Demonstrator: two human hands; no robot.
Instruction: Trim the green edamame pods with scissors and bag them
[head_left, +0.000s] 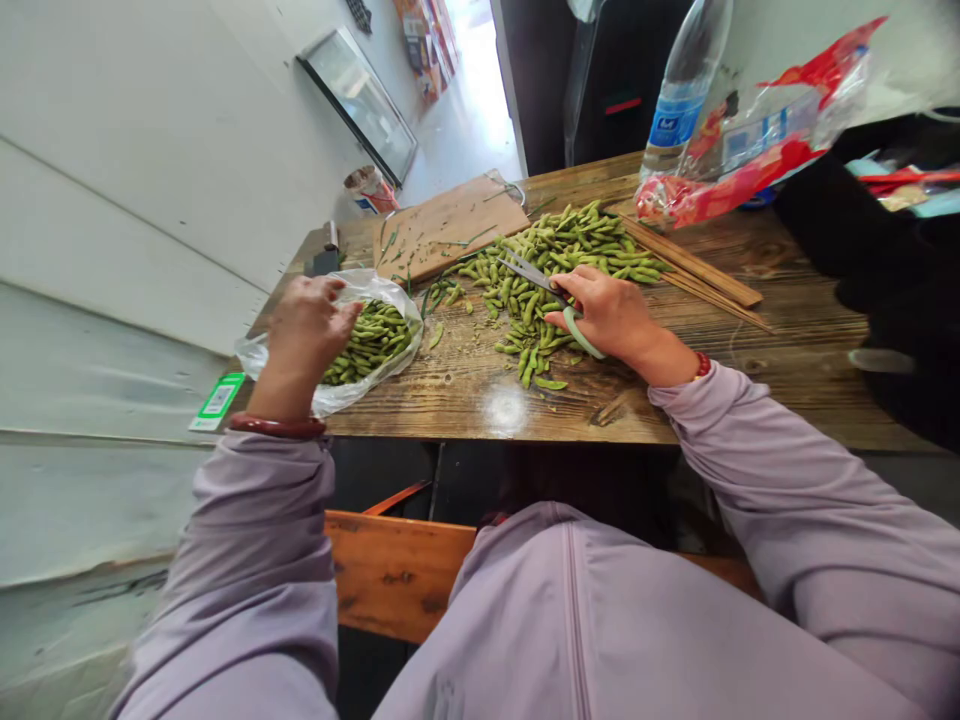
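Note:
My right hand [604, 308] grips a pair of scissors [531, 272] with pale green handles, the blades parted and pointing left over a heap of green soybean pods [577, 240]. Over on the left, my left hand [306, 325] hovers above the near side of a clear plastic bag [409, 318]. Its thumb and fingers are apart, with nothing visible between them. Inside the bag lie many green pods [375, 342]. A few loose pods and small clippings are scattered on the wood between bag and heap.
Behind the bag lies a wooden cutting board [450, 225] with green scraps. Wooden chopsticks [712, 285] lie right of the heap. A water bottle [679, 100] and a red plastic package [780, 165] stand at the back right. The table's front edge [487, 437] faces me.

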